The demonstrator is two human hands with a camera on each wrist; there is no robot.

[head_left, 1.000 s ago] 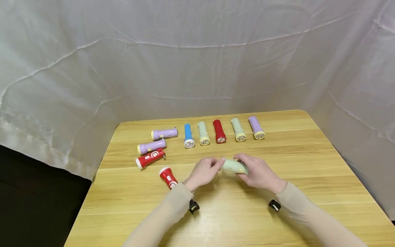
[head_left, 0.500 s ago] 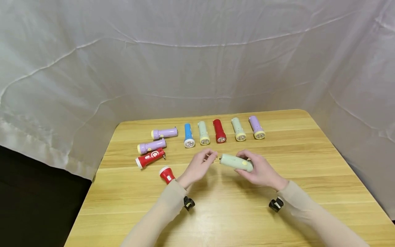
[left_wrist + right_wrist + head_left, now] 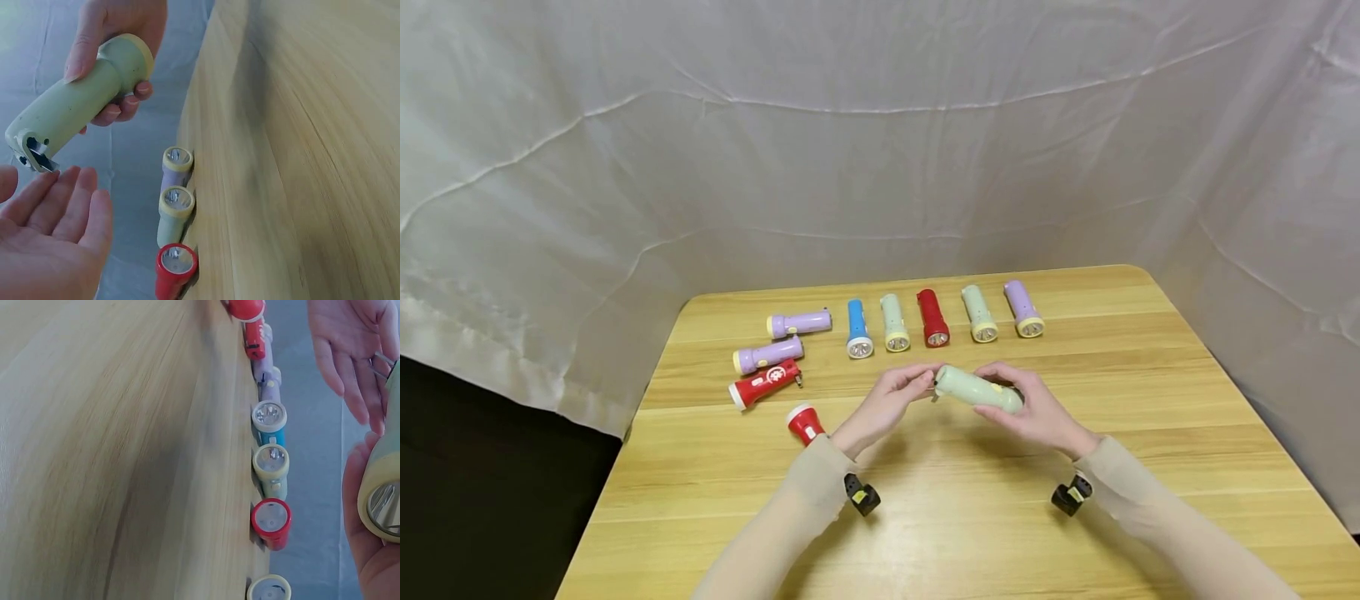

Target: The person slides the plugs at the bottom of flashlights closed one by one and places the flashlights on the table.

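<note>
My right hand (image 3: 1037,412) grips a pale green flashlight (image 3: 973,390) by its head, holding it tilted above the table. The flashlight's tail points toward my left hand (image 3: 886,406). In the left wrist view, metal plug prongs (image 3: 42,157) stick out from the tail end. The left fingers (image 3: 53,203) lie fairly straight, palm up, with fingertips right at the prongs. The right wrist view shows the flashlight's yellow-rimmed lens (image 3: 386,506), cut off by the frame edge.
Along the table's back lie a blue flashlight (image 3: 856,321), a green one (image 3: 892,317), a red one (image 3: 932,315), another green (image 3: 977,310) and a purple one (image 3: 1021,304). Two purple flashlights (image 3: 800,324) and a red one (image 3: 766,385) lie left. My left sleeve partly hides another red flashlight (image 3: 806,423).
My left hand draws back from the flashlight's tail, then returns to it from below. Prongs now show out at the tail. The right hand has shifted the flashlight slightly right and turned it.
</note>
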